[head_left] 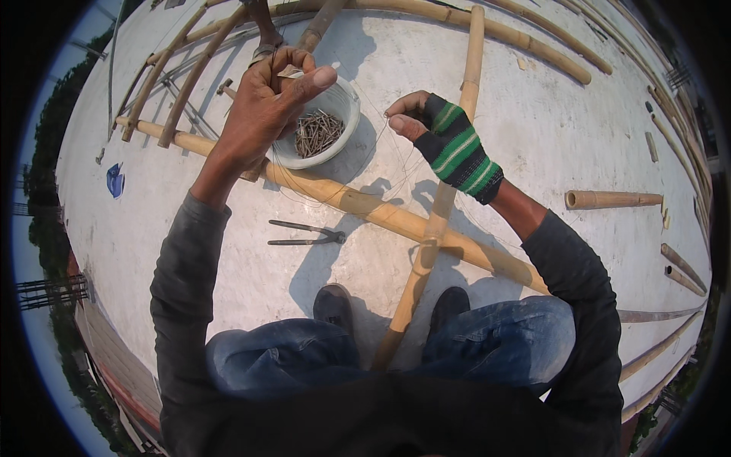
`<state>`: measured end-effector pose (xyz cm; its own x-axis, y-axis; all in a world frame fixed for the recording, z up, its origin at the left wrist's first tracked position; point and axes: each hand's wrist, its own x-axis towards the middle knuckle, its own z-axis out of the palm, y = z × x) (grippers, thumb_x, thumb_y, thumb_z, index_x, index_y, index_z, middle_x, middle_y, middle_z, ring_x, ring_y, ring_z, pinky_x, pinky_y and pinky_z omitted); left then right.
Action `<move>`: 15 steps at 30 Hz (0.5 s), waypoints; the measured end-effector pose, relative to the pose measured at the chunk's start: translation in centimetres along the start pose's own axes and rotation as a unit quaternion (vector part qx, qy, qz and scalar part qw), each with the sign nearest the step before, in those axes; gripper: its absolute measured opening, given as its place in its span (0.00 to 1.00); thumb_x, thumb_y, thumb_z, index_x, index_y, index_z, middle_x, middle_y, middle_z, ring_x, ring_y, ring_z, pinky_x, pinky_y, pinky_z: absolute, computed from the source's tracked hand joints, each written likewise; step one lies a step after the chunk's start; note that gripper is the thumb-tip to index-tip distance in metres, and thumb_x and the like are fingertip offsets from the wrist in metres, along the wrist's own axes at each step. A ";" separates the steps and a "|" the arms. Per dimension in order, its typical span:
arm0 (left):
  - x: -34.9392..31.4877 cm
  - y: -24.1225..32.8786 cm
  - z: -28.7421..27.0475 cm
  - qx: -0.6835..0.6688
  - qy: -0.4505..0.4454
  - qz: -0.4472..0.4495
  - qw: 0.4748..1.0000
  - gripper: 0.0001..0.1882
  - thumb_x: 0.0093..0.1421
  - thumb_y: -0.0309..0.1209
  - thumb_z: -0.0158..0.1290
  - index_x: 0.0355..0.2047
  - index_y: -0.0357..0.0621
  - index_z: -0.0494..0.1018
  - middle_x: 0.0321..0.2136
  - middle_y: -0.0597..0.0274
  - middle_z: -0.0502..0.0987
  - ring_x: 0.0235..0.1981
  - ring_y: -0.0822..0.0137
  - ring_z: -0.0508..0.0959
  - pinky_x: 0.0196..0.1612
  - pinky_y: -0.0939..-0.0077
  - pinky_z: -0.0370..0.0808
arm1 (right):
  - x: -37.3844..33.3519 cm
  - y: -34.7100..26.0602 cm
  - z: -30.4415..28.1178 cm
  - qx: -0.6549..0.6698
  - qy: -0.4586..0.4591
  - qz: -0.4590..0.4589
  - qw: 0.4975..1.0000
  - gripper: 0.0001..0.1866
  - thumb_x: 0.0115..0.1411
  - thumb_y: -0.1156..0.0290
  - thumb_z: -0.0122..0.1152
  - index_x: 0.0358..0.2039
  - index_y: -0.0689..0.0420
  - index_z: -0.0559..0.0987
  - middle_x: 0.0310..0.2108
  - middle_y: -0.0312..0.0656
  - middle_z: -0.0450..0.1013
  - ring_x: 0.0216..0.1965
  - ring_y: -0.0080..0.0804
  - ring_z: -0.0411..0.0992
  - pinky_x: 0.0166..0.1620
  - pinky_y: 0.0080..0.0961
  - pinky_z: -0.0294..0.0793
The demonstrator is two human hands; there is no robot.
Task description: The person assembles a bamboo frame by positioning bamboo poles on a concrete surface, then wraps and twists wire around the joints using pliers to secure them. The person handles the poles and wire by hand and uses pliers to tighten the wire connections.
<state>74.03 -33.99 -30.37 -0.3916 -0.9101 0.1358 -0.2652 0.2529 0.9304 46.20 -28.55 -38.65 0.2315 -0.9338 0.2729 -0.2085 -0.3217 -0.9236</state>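
Above one white bowl of nails, the bare left hand and gloved right hand each pinched one thin wire; one pair of pliers lay below it.

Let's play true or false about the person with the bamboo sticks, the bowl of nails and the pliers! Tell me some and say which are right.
1. The right hand wears a black and green striped fingerless glove. True.
2. The white bowl is full of water. False: it holds nails.
3. The left hand holds the pliers. False: the pliers lie on the pale floor, apart from both hands; the left hand pinches thin wire.
4. Two bamboo poles cross in front of the person's shoes. True.
5. The left hand is bare. True.
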 end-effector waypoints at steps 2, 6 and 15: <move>-0.4 -0.1 2.6 0.127 -0.041 0.016 0.991 0.25 0.62 0.54 0.69 0.42 0.44 0.79 0.14 0.78 0.68 0.14 0.82 0.64 0.22 0.82 0.62 | 0.1 -0.3 0.0 -0.002 0.010 0.022 1.000 0.17 0.72 0.57 0.65 0.47 0.61 0.81 0.36 0.40 0.80 0.38 0.26 0.76 0.46 0.29 0.79; -0.1 -0.6 5.1 0.121 -0.119 -0.013 0.985 0.29 0.60 0.55 0.70 0.43 0.39 0.83 0.15 0.78 0.70 0.15 0.82 0.65 0.23 0.80 0.63 | 0.0 -0.6 -0.2 -0.016 0.029 0.024 0.999 0.16 0.72 0.58 0.65 0.46 0.60 0.82 0.35 0.39 0.80 0.37 0.26 0.76 0.44 0.28 0.79; -0.8 -2.1 6.9 -0.131 -0.134 -0.104 0.977 0.21 0.67 0.46 0.66 0.42 0.38 0.84 0.18 0.80 0.66 0.16 0.86 0.57 0.18 0.84 0.52 | 0.1 -0.6 0.3 0.001 0.086 -0.016 0.996 0.16 0.71 0.58 0.67 0.45 0.60 0.84 0.37 0.42 0.83 0.38 0.28 0.79 0.44 0.29 0.80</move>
<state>68.78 -31.52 -34.81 -0.5794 -0.8051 -0.1272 -0.1435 -0.0529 0.9882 46.61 -28.38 -38.15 0.0723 -0.9360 0.3446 -0.2007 -0.3521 -0.9142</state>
